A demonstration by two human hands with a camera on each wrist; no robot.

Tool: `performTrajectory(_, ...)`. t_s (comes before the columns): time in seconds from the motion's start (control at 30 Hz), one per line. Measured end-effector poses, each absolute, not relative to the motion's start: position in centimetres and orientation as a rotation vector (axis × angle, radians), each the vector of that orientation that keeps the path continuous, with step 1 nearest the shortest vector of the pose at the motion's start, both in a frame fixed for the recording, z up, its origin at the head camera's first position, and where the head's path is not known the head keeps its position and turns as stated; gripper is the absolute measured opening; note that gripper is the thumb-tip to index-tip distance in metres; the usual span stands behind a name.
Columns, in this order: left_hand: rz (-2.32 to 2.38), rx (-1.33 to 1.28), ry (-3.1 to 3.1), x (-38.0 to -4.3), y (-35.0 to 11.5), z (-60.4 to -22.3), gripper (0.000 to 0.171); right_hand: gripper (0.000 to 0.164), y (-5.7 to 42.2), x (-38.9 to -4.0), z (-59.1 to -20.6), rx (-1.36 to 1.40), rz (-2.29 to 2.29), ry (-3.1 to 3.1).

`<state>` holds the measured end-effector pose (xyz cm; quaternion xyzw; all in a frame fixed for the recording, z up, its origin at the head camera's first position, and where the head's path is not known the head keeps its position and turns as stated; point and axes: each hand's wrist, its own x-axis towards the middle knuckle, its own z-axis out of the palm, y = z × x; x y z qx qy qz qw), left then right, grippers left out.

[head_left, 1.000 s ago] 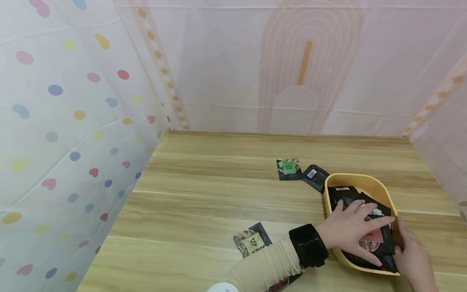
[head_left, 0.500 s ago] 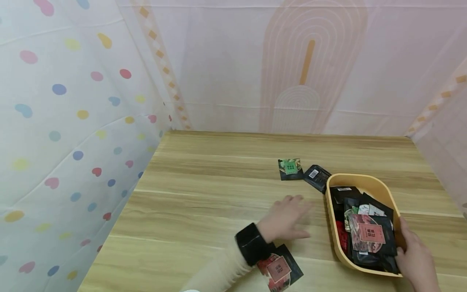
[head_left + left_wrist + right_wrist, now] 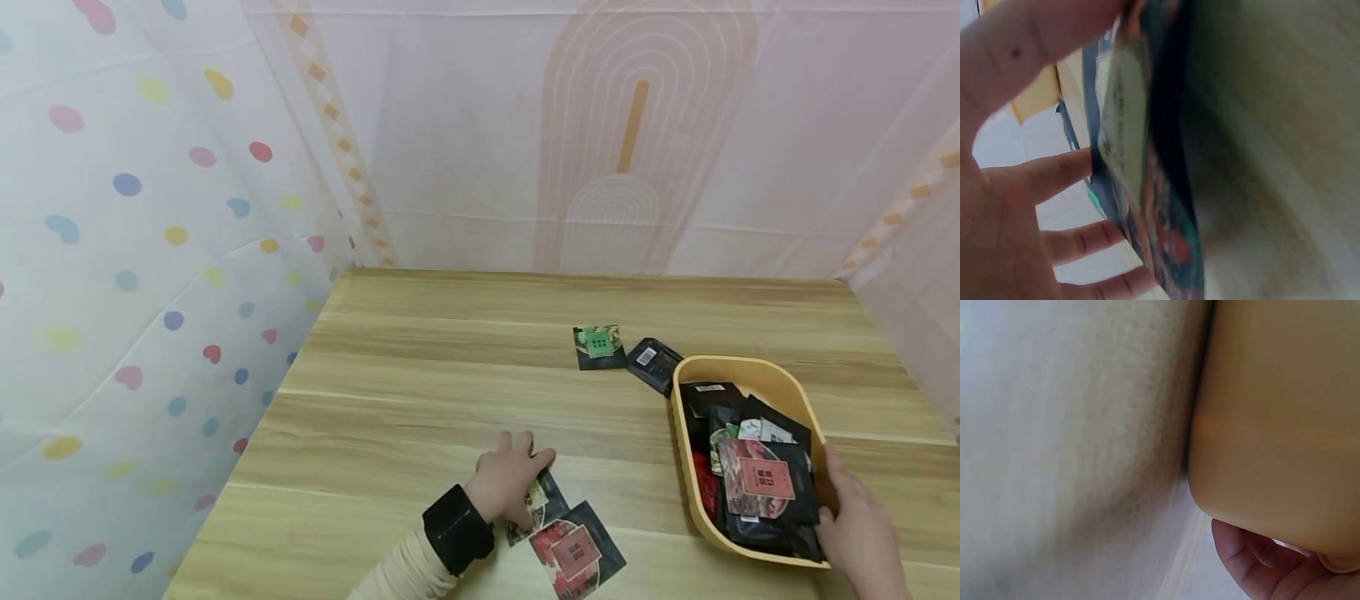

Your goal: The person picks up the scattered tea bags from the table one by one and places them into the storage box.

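My left hand point(image 3: 504, 481) pinches a dark seasoning packet point(image 3: 546, 505) with a pale yellow label across its edges, thumb on the near side and fingers on the far side. In the left wrist view that packet point(image 3: 1125, 119) looks slightly bowed between thumb and fingertips. A red-labelled packet point(image 3: 576, 550) lies on the table right beside it. At the right, my right hand point(image 3: 858, 521) grips the right wall of a yellow plastic bin point(image 3: 772, 379), thumb over the rim. Inside are several black packets, a red-labelled one point(image 3: 765, 483) on top. The right wrist view shows the bin's outer wall point(image 3: 1272, 425).
A green-labelled packet point(image 3: 598, 346) and a black packet with a barcode point(image 3: 652, 365) lie behind and left of the bin, the black one close to its corner. The wood-grain table point(image 3: 420, 367) meets a pink patterned curtain point(image 3: 450, 167) at the back and a dotted one at left.
My left hand has moved left from over the bin's packets down to the yellow-labelled packet and taken hold of it. My right hand has stayed at the bin wall.
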<state>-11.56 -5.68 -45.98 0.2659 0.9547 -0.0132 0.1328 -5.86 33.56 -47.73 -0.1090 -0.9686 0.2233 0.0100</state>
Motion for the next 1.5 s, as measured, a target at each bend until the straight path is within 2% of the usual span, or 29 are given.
performTrajectory(0.33,0.271,0.751,2.736,-12.2,-5.4,-47.3,0.052,0.081,33.2,-6.0,-47.5,-0.384,0.706,-3.037)
performTrajectory(0.53,0.218,0.812,2.737,-12.4,-5.3,-47.5,0.035,0.081,33.2,-6.0,-47.4,-0.394,0.696,-3.053)
performTrajectory(0.83,0.189,0.854,2.743,-12.3,-5.4,-47.6,0.031,0.08,33.2,-6.2,-47.2,-0.431,0.708,-3.078)
performTrajectory(1.1,0.578,1.061,2.581,-14.1,-6.6,-47.7,0.025,0.081,33.0,-6.2,-47.1,-0.436,0.717,-3.082)
performTrajectory(1.3,0.659,1.08,2.585,-16.1,-5.6,-45.6,0.025,0.081,33.2,-6.2,-47.3,-0.426,0.725,-3.079)
performTrajectory(1.5,0.603,1.146,2.606,-17.8,-1.6,-42.6,0.021,0.081,33.4,-6.2,-47.4,-0.447,0.743,-3.093)
